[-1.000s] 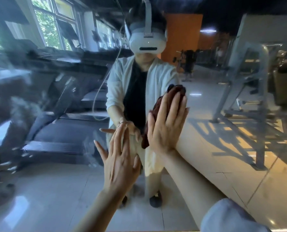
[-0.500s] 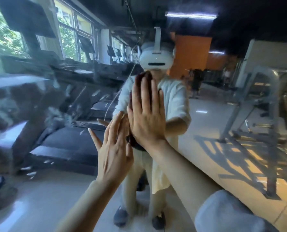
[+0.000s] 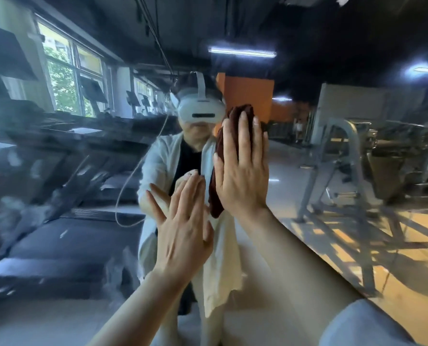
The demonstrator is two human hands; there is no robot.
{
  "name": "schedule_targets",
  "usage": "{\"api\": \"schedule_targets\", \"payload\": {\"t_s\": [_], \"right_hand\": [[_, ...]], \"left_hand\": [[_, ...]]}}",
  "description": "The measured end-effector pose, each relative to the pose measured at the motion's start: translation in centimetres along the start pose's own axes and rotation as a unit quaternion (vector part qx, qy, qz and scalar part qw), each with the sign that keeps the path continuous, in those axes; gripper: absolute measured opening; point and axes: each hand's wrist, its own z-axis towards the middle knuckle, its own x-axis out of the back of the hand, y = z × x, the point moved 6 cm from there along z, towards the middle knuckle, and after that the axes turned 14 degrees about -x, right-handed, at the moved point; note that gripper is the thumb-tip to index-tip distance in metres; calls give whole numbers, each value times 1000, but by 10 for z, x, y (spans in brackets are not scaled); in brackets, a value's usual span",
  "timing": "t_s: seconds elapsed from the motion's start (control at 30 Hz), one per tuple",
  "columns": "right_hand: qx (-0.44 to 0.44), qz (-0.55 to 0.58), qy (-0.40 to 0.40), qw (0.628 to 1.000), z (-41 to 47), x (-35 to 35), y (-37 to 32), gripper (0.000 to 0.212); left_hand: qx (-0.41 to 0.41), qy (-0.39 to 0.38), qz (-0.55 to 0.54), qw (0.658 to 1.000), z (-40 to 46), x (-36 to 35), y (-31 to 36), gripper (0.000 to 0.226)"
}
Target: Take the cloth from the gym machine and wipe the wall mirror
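We press the dark red cloth [image 3: 219,186] flat against the wall mirror [image 3: 332,196] with our right hand [image 3: 243,176], fingers straight and together, hiding most of the cloth. Our left hand [image 3: 183,233] rests open-palmed on the glass, fingers straight; the reflected treadmills [image 3: 58,233] are blurred.

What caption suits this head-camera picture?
Right hand presses a dark red cloth flat against the wall mirror.
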Motion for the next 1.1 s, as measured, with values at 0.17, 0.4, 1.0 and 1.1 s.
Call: {"api": "schedule_targets", "payload": {"t_s": [0.17, 0.4, 1.0, 1.1], "right_hand": [[78, 10, 3, 997, 46, 7, -4, 55], [-47, -14, 49, 998, 92, 24, 55, 59], [-110, 5, -57, 992, -178, -9, 151, 56], [-125, -3, -56, 991, -207, -12, 151, 55]], "left_hand": [[-10, 27, 12, 1000, 24, -3, 1, 75], [-35, 28, -20, 999, 62, -25, 38, 75], [46, -179, -4, 983, -112, -95, 72, 112], [75, -194, 3, 978, -137, -85, 55, 119]]}}
